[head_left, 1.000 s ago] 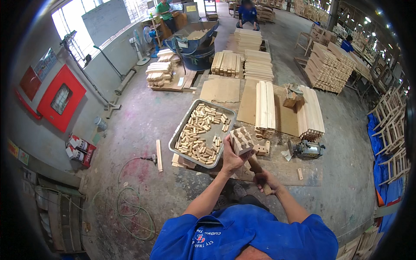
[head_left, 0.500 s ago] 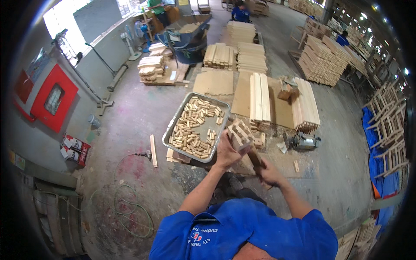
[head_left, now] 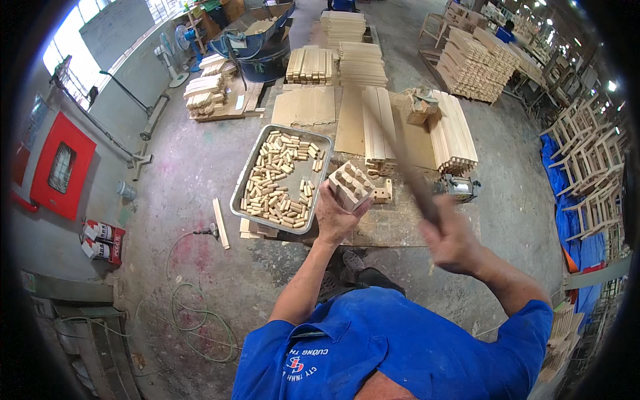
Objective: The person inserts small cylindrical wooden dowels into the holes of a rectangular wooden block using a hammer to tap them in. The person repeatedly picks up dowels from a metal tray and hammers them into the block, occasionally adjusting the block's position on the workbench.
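My left hand (head_left: 335, 217) is wrapped round a bundle of pale wooden pieces (head_left: 352, 189), tilted so its end faces up, with round dowel ends showing in it. In my right hand (head_left: 455, 239), a long brown wooden stick (head_left: 408, 160) is raised to the right of the bundle. Motion smears the stick, and its far end is hard to make out. Just left of my left hand lies a shallow metal tray (head_left: 298, 175) holding many short wooden dowels (head_left: 263, 195). A small drilled wooden block (head_left: 383, 192) sits beyond the bundle.
Long wooden slats (head_left: 380, 130) lie on cardboard ahead, with another slat stack (head_left: 453, 137) to their right. A metal motor-like device (head_left: 460, 189) stands near the stack. On the left floor are a power tool (head_left: 212, 231) and a hose (head_left: 197, 327). Co-workers are far off.
My right hand has swung the stick up and to the right, away from the bundle. My left hand still grips the bundle. The whole view has shifted a little.
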A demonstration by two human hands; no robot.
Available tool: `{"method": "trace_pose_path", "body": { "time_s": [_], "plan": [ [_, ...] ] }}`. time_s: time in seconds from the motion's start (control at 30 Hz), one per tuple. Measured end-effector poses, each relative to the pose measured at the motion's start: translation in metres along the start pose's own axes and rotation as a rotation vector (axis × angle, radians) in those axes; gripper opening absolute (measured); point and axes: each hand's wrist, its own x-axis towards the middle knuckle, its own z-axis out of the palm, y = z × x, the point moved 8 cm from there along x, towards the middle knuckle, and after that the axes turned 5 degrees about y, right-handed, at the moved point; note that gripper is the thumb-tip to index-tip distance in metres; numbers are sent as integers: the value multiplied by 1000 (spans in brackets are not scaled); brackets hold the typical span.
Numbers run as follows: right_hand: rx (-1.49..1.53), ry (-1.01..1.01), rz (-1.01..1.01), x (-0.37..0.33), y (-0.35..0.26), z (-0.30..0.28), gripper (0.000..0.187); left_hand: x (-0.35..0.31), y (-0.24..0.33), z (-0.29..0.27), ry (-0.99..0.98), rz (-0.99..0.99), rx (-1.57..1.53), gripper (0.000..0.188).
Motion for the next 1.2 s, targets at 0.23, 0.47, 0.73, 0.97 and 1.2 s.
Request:
{"method": "trace_pose_path", "body": {
  "time_s": [0.23, 0.47, 0.73, 0.97, 1.2],
  "plan": [
    [314, 49, 246, 18, -28, -53, 30, -4, 0, -7, -13, -3, 43, 86],
    [-140, -311, 190, -19, 8, 33, 39, -2, -3, 5, -51, -27, 46, 91],
    [396, 217, 131, -9, -21, -37, 38, 2, -1, 0, -2, -3, 115, 90],
    [-4, -270, 215, -11, -4, -2, 42, -7, -2, -1, -24, -36, 194, 89],
    [-60, 63, 3, -18, 3, 0, 43, 4, 0, 6, -13, -20, 134, 89]
  ]
}}
